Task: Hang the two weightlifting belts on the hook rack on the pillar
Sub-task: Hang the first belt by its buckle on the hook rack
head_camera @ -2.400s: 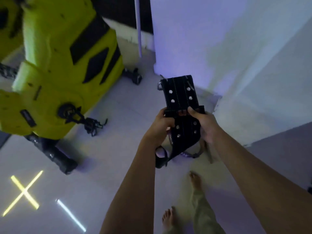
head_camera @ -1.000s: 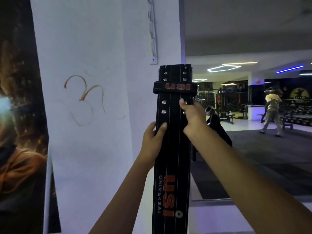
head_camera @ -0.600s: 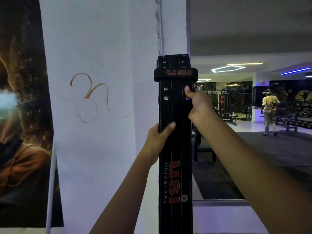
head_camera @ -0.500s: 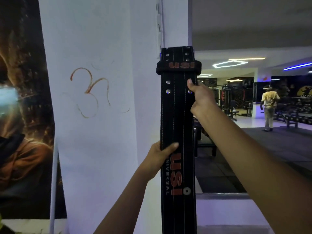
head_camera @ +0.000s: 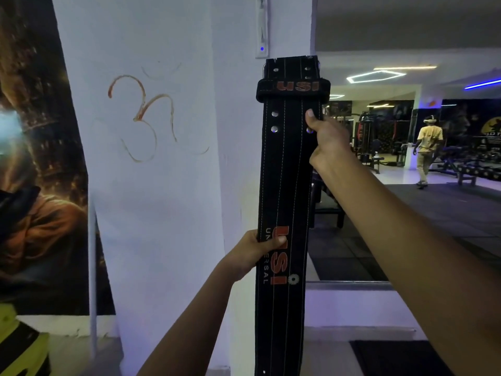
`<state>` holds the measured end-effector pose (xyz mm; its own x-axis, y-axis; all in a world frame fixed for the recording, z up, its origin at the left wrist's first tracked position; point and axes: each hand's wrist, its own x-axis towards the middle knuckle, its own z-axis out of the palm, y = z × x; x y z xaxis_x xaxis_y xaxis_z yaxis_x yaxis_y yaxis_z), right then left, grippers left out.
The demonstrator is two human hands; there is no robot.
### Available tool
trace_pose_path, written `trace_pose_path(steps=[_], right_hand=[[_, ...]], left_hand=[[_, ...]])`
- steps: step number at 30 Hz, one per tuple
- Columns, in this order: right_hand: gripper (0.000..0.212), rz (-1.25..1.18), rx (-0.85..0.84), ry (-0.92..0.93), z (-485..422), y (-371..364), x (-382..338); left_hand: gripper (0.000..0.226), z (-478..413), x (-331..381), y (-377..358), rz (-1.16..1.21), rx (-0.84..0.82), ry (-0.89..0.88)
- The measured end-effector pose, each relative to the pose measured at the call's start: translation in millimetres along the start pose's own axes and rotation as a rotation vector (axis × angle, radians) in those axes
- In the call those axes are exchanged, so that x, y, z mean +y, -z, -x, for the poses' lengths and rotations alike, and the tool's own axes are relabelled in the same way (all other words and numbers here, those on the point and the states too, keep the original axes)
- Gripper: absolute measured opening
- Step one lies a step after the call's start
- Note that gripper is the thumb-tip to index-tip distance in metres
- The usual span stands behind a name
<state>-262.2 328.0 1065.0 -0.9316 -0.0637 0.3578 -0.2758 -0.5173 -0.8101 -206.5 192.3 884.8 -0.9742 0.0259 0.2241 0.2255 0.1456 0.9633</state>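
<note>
Black belt (head_camera: 284, 172) upright against white pillar (head_camera: 162, 185), left hand (head_camera: 254, 251) gripping its edge, right hand (head_camera: 325, 142) pinching near top (by rivets)

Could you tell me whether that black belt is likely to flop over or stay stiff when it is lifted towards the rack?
Probably fairly stiff: the belt stands nearly straight above the left hand, with no sag. It looks thick and multi-stitched, so likely heavy for its size. The right hand pinches one edge only, so it may twist.
</note>
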Motion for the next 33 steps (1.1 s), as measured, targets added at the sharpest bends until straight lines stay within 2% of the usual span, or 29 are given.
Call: trace_pose_path(steps=[5, 9, 11, 14, 17, 21, 24, 26, 29, 32, 33], right_hand=[[0.007, -0.004, 0.012, 0.01, -0.9, 1.2, 5.1], [0.014, 0.029, 0.038, 0.008, 0.4, 0.5, 0.9], [0.016, 0.042, 0.04, 0.016, 1.6, 1.2, -0.7], [0.014, -0.003, 0.049, 0.014, 3.8, 1.7, -1.8], [0.009, -0.007, 0.044, 0.027, 5.8, 1.6, -2.9], [0.005, -0.032, 0.022, 0.021, 14.4, 2.6, -0.6], [0.019, -0.04, 0.004, 0.028, 22.7, 4.0, 4.0], [0.028, -0.036, -0.021, 0.069, 22.3, 9.3, 5.9], [0.033, 0.167, -0.108, 0.139, 23.3, 29.9, 18.7], [0.048, 0.306, -0.209, 0.015, 40.9, 60.5, 58.0], [0.044, 0.317, -0.233, -0.024, 48.6, 69.9, 71.7]], left_hand=[[0.026, -7.9, 25.8, 10.3, 0.14, 0.08, -0.093], [0.021, 0.5, -1.6, 11.4, -0.028, 0.026, -0.048], [0.019, 5.6, -21.3, 11.6, -0.031, 0.008, -0.004], [0.03, 2.9, -23.3, 12.2, -0.021, 0.031, -0.001], [0.033, -6.0, 17.2, 8.7, -0.003, 0.08, -0.068], [0.033, -35.9, 104.9, 5.5, 0.156, 0.132, -0.305], [0.045, -55.8, 151.7, 4.2, 0.181, 0.209, -0.373], [0.041, -66.0, 161.7, 4.9, 0.191, 0.292, -0.37], [0.029, -72.6, 160.8, 2.7, 0.247, 0.343, -0.394], [0.024, -71.6, 165.6, -1.0, 0.311, 0.349, -0.422], [0.027, -70.9, 168.0, -1.9, 0.322, 0.345, -0.43]])
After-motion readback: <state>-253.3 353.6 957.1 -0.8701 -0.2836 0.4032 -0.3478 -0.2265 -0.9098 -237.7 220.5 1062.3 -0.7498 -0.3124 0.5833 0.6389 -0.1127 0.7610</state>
